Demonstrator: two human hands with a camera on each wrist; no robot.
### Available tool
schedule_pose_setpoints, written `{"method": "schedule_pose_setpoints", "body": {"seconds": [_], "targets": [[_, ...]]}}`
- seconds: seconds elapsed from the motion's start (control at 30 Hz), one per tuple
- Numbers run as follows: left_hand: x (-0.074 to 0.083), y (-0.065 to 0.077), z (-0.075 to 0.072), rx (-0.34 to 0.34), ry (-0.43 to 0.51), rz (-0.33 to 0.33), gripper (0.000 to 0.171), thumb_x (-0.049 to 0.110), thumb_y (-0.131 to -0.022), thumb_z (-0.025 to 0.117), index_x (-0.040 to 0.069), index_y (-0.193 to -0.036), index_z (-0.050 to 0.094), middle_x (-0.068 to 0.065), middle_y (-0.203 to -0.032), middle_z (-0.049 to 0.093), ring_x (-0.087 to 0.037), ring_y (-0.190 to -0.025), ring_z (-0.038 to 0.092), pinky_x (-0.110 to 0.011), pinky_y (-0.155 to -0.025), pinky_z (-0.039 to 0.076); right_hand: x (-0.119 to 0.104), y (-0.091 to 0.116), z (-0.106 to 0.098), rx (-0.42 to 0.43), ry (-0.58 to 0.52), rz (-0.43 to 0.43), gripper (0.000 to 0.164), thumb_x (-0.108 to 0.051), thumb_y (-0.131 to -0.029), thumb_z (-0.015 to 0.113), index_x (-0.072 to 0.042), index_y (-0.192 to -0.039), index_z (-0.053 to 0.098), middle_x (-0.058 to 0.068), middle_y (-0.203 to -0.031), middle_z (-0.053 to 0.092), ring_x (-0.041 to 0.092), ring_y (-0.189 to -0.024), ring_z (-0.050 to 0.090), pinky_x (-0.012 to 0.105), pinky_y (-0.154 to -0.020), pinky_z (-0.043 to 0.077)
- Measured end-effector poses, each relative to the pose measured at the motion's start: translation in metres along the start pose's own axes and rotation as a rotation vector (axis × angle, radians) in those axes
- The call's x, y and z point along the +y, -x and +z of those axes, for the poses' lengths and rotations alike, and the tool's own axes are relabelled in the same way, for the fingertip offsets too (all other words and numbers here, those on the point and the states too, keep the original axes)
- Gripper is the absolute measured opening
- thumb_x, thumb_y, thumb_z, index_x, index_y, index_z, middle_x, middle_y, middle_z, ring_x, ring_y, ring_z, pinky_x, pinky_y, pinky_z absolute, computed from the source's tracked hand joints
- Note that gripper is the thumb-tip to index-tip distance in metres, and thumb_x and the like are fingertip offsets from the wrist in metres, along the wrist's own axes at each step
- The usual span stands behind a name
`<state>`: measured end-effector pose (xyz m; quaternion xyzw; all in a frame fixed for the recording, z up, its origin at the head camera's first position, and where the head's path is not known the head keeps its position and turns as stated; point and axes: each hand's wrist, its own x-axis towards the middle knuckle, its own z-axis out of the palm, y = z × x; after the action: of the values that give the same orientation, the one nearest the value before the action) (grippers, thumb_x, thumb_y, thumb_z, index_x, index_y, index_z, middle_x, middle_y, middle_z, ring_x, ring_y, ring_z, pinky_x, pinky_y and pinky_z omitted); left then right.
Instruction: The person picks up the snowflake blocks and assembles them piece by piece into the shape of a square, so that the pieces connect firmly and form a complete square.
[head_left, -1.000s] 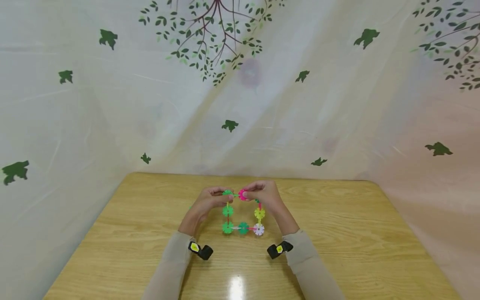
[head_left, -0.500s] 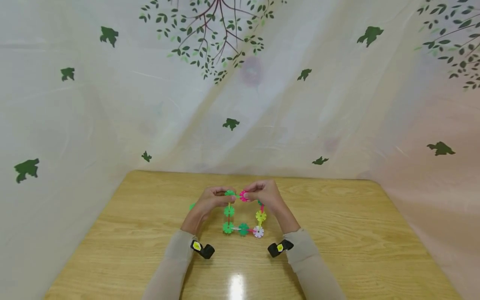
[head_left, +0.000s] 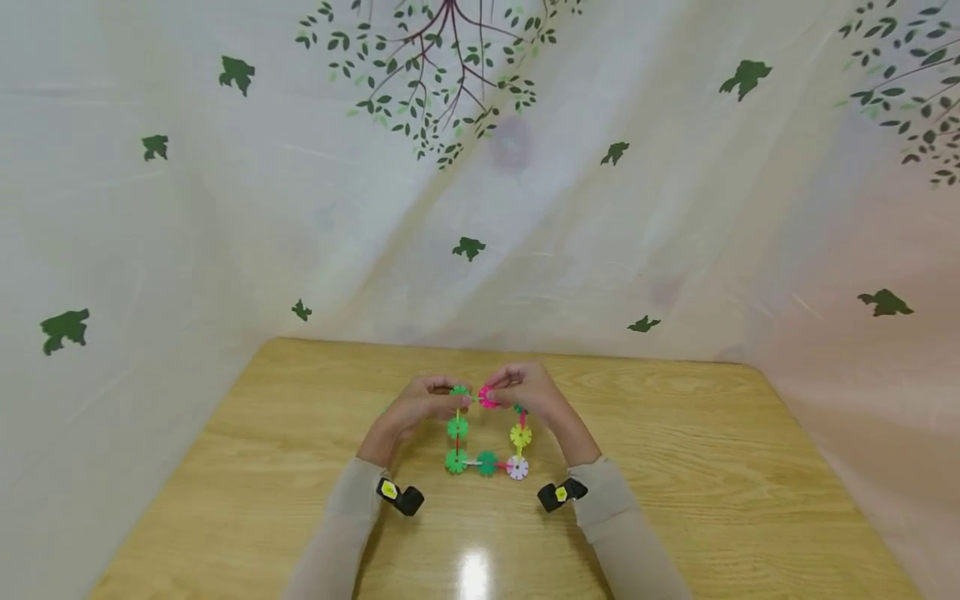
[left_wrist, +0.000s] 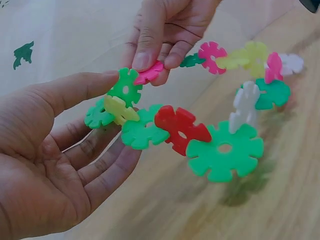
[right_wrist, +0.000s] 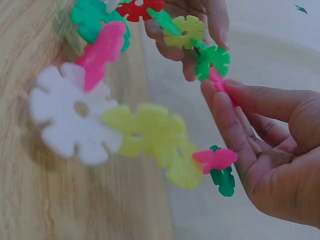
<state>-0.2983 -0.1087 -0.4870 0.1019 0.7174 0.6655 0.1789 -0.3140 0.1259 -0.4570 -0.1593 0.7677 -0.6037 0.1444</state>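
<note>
A chain of notched flower-shaped plastic discs hangs in a squarish loop between my hands. My left hand (head_left: 416, 407) grips its far-left end, thumb against a green disc (left_wrist: 125, 86). My right hand (head_left: 531, 395) pinches a pink disc (left_wrist: 148, 74) between thumb and finger; this disc meets that green one edge to edge. Along the left run yellow, green and red (left_wrist: 182, 131) discs. A teal disc (head_left: 487, 463) and a white disc (head_left: 517, 468) form the near side. The right side has yellow discs (head_left: 521, 435), ending in a dark green disc (right_wrist: 223, 181) below my right palm.
The wooden table (head_left: 675, 467) lies under both arms. Behind it hangs a pale cloth (head_left: 360, 208) printed with branches and green birds. A black camera is strapped to each wrist, the left camera (head_left: 408, 500) and the right camera (head_left: 552, 497).
Both hands keep their hold, nearly in place. The chain's near side sits slightly lower in the head view, and the head view itself has shifted a little.
</note>
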Motion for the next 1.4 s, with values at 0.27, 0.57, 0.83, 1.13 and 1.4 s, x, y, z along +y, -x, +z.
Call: {"method": "schedule_pose_setpoints", "body": {"seconds": [0.27, 0.57, 0.83, 1.13, 1.4], "targets": [[-0.009, 0.013, 0.005, 0.022, -0.038, -0.031, 0.037, 0.019, -0.095, 0.072, 0.000, -0.127, 0.066, -0.013, -0.109, 0.074, -0.019, -0.100, 0.068, -0.028, -0.089, 0.053, 0.004, 0.002, 0.006, -0.143, 0.085, 0.011, 0.019, 0.002, -0.093, 0.069, 0.012, -0.108, 0.070, 0.014, -0.088, 0.073, 0.014, -0.075, 0.072, 0.052, -0.081, 0.062], [-0.013, 0.030, 0.005, 0.060, -0.038, -0.091, 0.045, 0.026, -0.095, 0.073, -0.002, -0.130, 0.063, -0.021, -0.116, 0.072, -0.021, -0.096, 0.069, -0.030, -0.079, 0.057, -0.002, -0.004, 0.001, -0.258, 0.261, 0.003, 0.021, -0.009, -0.094, 0.072, 0.007, -0.109, 0.071, 0.019, -0.089, 0.076, 0.041, -0.083, 0.074, 0.043, -0.073, 0.063], [-0.018, 0.040, 0.007, 0.059, -0.032, -0.124, 0.043, 0.026, -0.096, 0.072, 0.000, -0.129, 0.063, -0.015, -0.112, 0.075, -0.014, -0.087, 0.069, -0.029, -0.075, 0.059, -0.015, -0.014, -0.005, -0.297, 0.364, -0.079, 0.025, -0.008, -0.099, 0.065, 0.012, -0.114, 0.066, 0.030, -0.100, 0.072, 0.044, -0.087, 0.071, 0.053, -0.078, 0.060], [-0.031, 0.040, 0.012, 0.031, 0.019, -0.098, 0.038, 0.025, -0.097, 0.071, -0.001, -0.125, 0.065, -0.008, -0.104, 0.075, -0.015, -0.089, 0.071, -0.029, -0.077, 0.061, -0.036, -0.047, 0.014, -0.364, 0.503, -0.258, 0.019, -0.010, -0.098, 0.067, 0.004, -0.111, 0.071, 0.024, -0.096, 0.075, 0.036, -0.090, 0.072, 0.032, -0.080, 0.059], [-0.039, 0.043, 0.017, 0.039, 0.024, -0.046, 0.036, 0.023, -0.097, 0.071, -0.004, -0.121, 0.066, -0.007, -0.099, 0.076, -0.013, -0.084, 0.070, -0.025, -0.073, 0.060, -0.045, -0.084, 0.042, -0.474, 0.599, -0.317, 0.023, -0.014, -0.096, 0.071, -0.001, -0.115, 0.072, 0.007, -0.096, 0.074, 0.009, -0.088, 0.067, 0.022, -0.081, 0.057]]}}
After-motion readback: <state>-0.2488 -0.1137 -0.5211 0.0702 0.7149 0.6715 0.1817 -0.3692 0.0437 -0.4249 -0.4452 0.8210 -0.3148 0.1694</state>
